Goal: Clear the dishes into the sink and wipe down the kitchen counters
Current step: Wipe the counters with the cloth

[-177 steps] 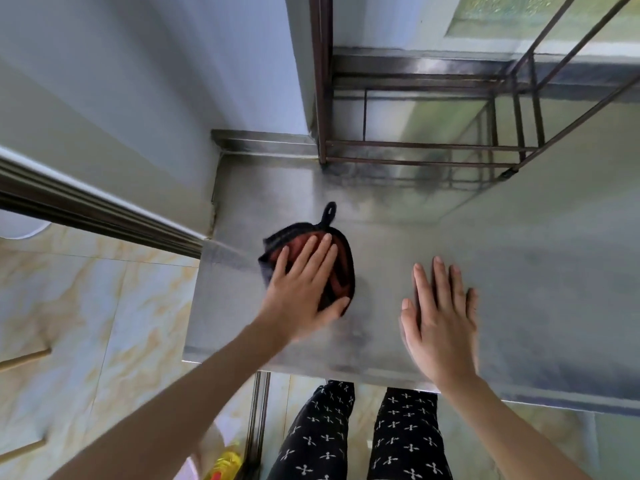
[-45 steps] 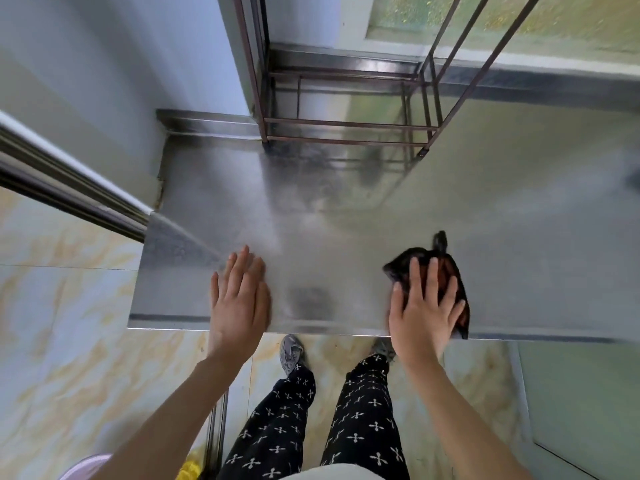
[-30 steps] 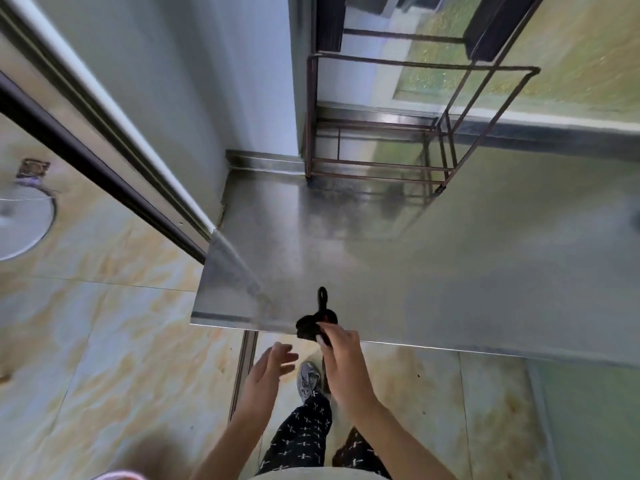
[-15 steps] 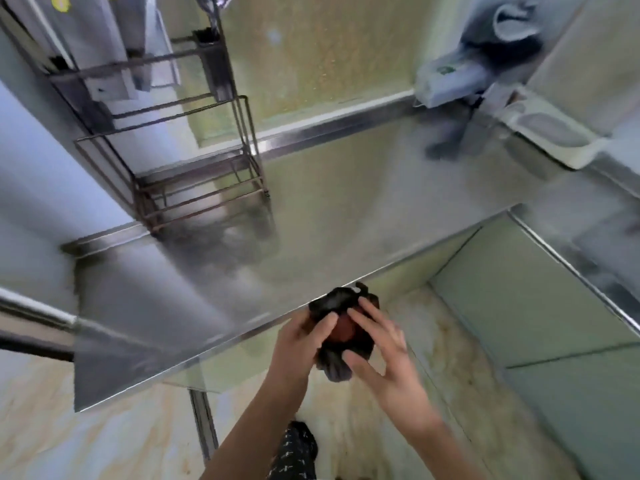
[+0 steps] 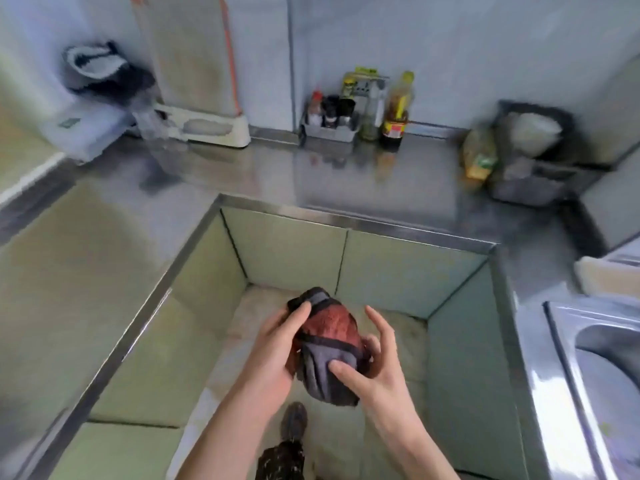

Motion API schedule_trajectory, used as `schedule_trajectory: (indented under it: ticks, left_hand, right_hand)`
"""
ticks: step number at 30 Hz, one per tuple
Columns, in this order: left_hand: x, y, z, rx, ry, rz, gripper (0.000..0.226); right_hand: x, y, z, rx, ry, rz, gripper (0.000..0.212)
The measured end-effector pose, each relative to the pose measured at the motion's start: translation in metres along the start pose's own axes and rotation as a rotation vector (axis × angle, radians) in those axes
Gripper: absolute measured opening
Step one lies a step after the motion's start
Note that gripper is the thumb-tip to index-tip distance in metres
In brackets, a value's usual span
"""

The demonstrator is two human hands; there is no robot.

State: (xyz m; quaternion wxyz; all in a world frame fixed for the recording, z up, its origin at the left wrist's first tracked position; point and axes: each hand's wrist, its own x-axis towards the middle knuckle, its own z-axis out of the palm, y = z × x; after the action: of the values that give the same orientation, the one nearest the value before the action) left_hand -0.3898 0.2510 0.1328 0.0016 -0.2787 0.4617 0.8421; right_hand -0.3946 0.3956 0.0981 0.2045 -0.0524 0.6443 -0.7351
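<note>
Red-and-grey cloth [image 5: 329, 351] bunched between both hands, off the counter [image 5: 346, 174], above the floor. Left hand [image 5: 273, 355] grips it; right hand [image 5: 374, 362] cups it, thumb pressing. Earlier: right palm flat on counter, wiping.

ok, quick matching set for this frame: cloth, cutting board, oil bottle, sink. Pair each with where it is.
Things:
1. cloth
2. cutting board
3. oil bottle
4. sink

Places:
A. upright against the back wall, far left
B. set into the counter, right edge of view
C. bunched between both hands, above the floor
D. standing on the back counter beside the condiment caddy

Pairs: 1-C, 2-A, 3-D, 4-B
</note>
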Motion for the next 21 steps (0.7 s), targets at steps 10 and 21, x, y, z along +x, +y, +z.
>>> schedule_trajectory:
  ticks: [10, 21]
  left_hand:
    - [0.105, -0.031, 0.181, 0.178, -0.782, -0.331, 0.064]
    - [0.094, -0.148, 0.352, 0.684, -1.369, -0.404, 0.062]
  right_hand:
    - [0.014, -0.054, -0.144, 0.114, 0.705, -0.153, 0.033]
    - [-0.074, -0.070, -0.266, 0.554, 1.310, -0.203, 0.014]
